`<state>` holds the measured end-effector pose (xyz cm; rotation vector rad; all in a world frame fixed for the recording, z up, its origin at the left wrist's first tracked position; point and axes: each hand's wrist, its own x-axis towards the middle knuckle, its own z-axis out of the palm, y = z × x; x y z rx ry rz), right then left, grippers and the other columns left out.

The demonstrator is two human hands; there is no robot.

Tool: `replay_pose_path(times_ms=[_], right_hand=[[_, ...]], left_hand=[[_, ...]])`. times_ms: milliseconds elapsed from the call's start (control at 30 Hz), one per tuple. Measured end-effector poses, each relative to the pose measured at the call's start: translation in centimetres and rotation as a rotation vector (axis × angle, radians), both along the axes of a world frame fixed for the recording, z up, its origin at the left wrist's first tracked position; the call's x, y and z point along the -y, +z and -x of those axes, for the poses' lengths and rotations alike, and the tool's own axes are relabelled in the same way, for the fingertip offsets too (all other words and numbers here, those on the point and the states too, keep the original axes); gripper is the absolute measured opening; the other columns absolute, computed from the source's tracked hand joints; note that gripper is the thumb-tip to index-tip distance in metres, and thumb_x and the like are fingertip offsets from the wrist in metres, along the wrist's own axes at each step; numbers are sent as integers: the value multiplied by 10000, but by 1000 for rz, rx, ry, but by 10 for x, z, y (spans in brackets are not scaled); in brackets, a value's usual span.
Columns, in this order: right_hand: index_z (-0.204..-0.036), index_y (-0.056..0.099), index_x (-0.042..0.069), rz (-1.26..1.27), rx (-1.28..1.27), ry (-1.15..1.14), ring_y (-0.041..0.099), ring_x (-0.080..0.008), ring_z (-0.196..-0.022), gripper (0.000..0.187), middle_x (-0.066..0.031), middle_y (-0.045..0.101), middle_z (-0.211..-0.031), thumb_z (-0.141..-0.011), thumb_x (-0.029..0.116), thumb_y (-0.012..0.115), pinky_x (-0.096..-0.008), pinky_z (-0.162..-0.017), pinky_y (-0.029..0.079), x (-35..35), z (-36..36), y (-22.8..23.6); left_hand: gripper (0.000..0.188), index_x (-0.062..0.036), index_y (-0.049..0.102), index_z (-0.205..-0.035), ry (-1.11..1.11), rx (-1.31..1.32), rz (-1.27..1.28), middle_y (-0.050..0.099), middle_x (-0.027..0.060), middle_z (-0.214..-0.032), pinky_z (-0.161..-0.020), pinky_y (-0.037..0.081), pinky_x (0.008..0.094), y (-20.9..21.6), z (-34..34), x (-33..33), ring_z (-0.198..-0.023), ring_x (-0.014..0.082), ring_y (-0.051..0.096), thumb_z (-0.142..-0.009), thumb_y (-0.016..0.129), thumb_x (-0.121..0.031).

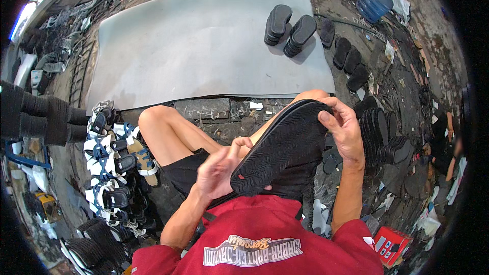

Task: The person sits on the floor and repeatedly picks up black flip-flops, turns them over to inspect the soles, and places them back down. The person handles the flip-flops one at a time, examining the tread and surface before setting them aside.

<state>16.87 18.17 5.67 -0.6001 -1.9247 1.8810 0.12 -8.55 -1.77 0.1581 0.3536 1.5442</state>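
A black sandal sole (pixel 280 147) with a zigzag tread is held at a slant above my lap, its tread turned toward me. My left hand (pixel 220 169) grips the lower left end, where a small red mark shows on the tread. At the upper right end, my right hand (pixel 342 126) is closed on the edge, thumb on the tread side and fingers partly hidden behind. Two stacks of dark soles, a left stack (pixel 278 23) and a right stack (pixel 300 34), stand on the pale grey sheet (pixel 193 46) beyond my knees.
Sandals with white and blue straps (pixel 109 168) are piled to my left, near stacked black soles (pixel 97 242). More soles (pixel 374 132) lie at my right. A blue water jug (pixel 375 3) lies at the far right, and a red box (pixel 391 246) sits by my right elbow.
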Motion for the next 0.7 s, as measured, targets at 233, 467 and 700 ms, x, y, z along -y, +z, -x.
replay_pose_path(times_ms=[233,467,700], right_hand=[[-1110,712,-22,-41,30,-23,634,-129,-1080,257,-66,668,-1228,-964,164,813,-264,-994,497,9,12,-18],[-979,725,-7,-634,232,-220,451,-72,-684,223,-3,585,-849,-951,194,817,-262,-607,358,39,17,12],[-985,734,-14,-313,217,-90,480,-31,-717,185,19,583,-842,-965,155,807,-222,-602,367,32,9,11]], left_hand=[[710,-133,387,-1612,-204,54,111,584,302,-1439,-966,605,543,-19,-22,-25,-1176,421,683,-1098,394,-622],[890,35,546,-1435,-211,-69,35,690,177,-1200,-930,575,367,-38,-27,-20,-1028,245,702,-1070,270,-728],[982,31,549,-1446,-179,-245,232,694,168,-1193,-890,574,363,-26,-35,-8,-1003,226,688,-1029,218,-795]])
